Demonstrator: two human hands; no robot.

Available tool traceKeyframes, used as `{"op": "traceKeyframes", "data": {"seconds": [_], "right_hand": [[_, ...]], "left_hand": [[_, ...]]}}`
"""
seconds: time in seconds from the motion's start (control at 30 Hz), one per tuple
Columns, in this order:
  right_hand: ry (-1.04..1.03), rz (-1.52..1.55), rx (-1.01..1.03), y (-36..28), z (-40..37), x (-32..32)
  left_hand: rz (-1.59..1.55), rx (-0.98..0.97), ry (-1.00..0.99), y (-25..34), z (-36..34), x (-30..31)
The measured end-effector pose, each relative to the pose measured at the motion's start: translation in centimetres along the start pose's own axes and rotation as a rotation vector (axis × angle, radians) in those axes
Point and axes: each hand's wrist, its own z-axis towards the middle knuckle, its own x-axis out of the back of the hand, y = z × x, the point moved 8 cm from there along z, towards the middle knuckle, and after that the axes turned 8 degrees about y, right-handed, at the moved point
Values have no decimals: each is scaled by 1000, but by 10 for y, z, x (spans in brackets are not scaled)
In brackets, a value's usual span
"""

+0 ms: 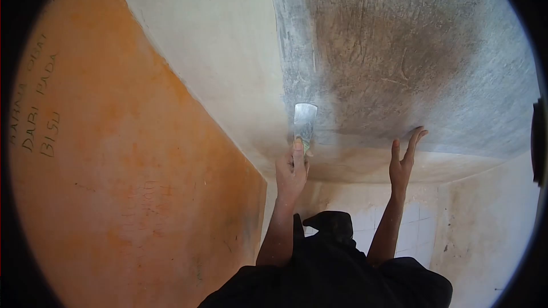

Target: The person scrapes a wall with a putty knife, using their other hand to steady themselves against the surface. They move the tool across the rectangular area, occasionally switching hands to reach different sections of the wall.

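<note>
My left hand [292, 172] is closed around the handle of a putty knife [305, 118], thumb lying along it. The wide metal blade points up, against or just in front of the grey, rough wall surface [394, 40]; whether it touches is hard to tell. To the right, my right hand [403, 161] is raised with its fingers stretched out and thumb apart, holding nothing. Its fingertips are close to the lower part of the grey surface, and contact cannot be made out.
A pale smooth band [222, 28] runs beside the grey area. On the left stands an orange wall [160, 154] with handwritten letters. White floor tiles [419, 222] show below, beside a stained pale wall [485, 217]. A dark object [538, 142] sits at the right edge.
</note>
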Motion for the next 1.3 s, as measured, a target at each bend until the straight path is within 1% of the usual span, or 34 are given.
{"op": "traceKeyframes", "data": {"seconds": [0.03,0.1,0.13,0.17,0.2,0.3,0.43,0.5,0.6,0.67,0.7,0.77,0.93,1.0,1.07,1.2,1.23,1.3], "right_hand": [[27,4,-10,1,1,-2],[67,11,-14,0,5,-6],[85,10,-17,0,6,-7],[95,5,-26,1,3,-5],[84,-4,-34,3,1,-5],[84,-20,-44,3,1,-1],[26,7,-71,3,-1,-4],[-5,1,-78,3,-8,-8],[15,2,-45,-1,-10,-12],[29,6,-26,3,-8,-14],[28,6,-31,2,-7,-15],[11,7,-48,0,-8,-14],[17,28,-47,4,-7,-15],[12,35,-44,5,-11,-15],[15,28,-62,6,-9,-15],[-5,21,-46,12,-9,-14],[-10,25,-46,10,-10,-13],[-9,43,-25,7,-6,-11]], "left_hand": [[-4,-3,1,-4,-2,2],[23,82,-2,-18,-7,6],[18,82,-3,-20,-3,5],[22,38,-4,-18,0,5],[31,2,-3,-14,-2,5],[5,50,50,-6,-6,2],[-19,121,19,-14,-13,-3],[9,53,56,-3,-12,-4],[3,60,88,-2,-13,-4],[16,67,65,6,-9,-6],[36,100,41,4,-12,-6],[36,118,61,-1,-15,-2],[10,114,85,0,-15,-8],[-27,63,95,9,-11,-9],[-6,59,90,-5,-17,-7],[26,53,81,15,-13,-12],[31,67,83,7,-16,-11],[30,10,101,3,-12,-11]]}}
